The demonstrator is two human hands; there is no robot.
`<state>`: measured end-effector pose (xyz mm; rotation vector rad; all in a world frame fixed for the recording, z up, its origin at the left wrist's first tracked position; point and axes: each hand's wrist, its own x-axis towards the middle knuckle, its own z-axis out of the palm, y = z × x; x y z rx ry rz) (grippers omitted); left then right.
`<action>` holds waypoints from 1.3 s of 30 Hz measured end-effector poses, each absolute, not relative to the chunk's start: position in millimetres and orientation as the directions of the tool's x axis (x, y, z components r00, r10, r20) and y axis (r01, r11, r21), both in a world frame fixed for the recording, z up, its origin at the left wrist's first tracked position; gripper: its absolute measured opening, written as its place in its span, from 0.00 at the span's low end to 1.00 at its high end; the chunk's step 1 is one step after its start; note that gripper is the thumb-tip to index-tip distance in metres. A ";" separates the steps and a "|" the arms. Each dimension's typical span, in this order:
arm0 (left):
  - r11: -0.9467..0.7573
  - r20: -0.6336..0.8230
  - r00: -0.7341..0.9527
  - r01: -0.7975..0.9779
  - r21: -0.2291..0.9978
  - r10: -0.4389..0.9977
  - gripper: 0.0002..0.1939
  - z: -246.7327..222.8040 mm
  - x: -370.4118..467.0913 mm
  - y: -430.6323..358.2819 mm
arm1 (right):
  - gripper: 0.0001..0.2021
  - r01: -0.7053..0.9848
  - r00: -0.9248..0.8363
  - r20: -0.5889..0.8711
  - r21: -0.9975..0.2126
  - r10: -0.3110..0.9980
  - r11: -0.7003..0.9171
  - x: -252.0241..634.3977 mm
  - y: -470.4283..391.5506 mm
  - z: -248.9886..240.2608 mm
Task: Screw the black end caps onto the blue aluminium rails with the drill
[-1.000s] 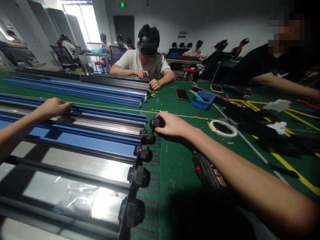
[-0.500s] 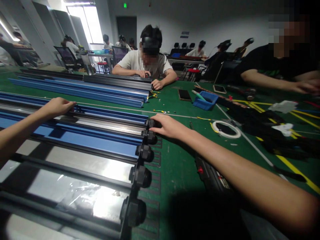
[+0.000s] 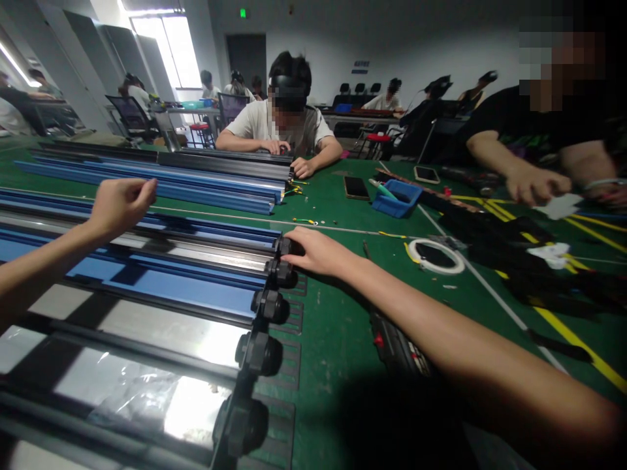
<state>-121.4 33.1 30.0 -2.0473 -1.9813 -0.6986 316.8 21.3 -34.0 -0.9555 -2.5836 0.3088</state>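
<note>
1. The right hand (image 3: 319, 253), the nearer, pinches the farthest black fitting (image 3: 283, 247) at the right ends of the leftward-running rails (image 3: 206, 297).
2. The left hand (image 3: 119, 205) hovers above them, fingers curled in (contents hidden).

- The right-hand grip (image 3: 317, 252) wraps around the farthest black fitting (image 3: 283, 247), at the end of a row of similar fittings (image 3: 267, 307).
- The left-hand grip (image 3: 120, 203), fingers curled in, hangs above the blue strips (image 3: 220, 222).
- Silver panels (image 3: 147, 322) lie nearer on the green tabletop (image 3: 333, 339) (one catches a bright glare).
- Beyond the right forearm sit a blue bin (image 3: 405, 203), a phone (image 3: 356, 187) beside it and a white ring (image 3: 461, 264).
- Across, a person in white (image 3: 308, 130) bends over dark rails (image 3: 225, 164); at right, a dark-sleeved person (image 3: 490, 117) holds something white (image 3: 563, 206).
</note>
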 end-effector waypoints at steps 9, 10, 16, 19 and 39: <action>-0.722 0.237 0.685 0.619 0.309 0.689 0.29 24.1 88.2 43.2 | 0.15 0.576 -0.694 0.270 -0.348 0.667 0.740 318.6 20.3 -32.5; -0.698 0.198 0.680 0.621 0.357 0.706 0.32 18.2 96.9 42.9 | 0.15 0.574 -0.690 0.270 -0.362 0.672 0.735 319.6 20.6 -32.7; -0.631 0.130 0.639 0.668 0.394 0.758 0.34 -8.6 101.6 42.1 | 0.16 0.531 -0.656 0.281 -0.489 0.701 0.692 326.4 20.9 -30.5; -0.634 0.127 0.638 0.683 0.364 0.760 0.30 -11.3 101.3 46.1 | 0.19 0.561 -0.568 0.367 -0.483 0.737 0.672 331.9 22.9 -22.2; -0.586 0.030 0.607 0.751 0.306 0.794 0.23 -11.5 103.9 53.8 | 0.20 0.959 0.094 0.145 -0.278 0.985 -0.051 516.6 -78.3 27.6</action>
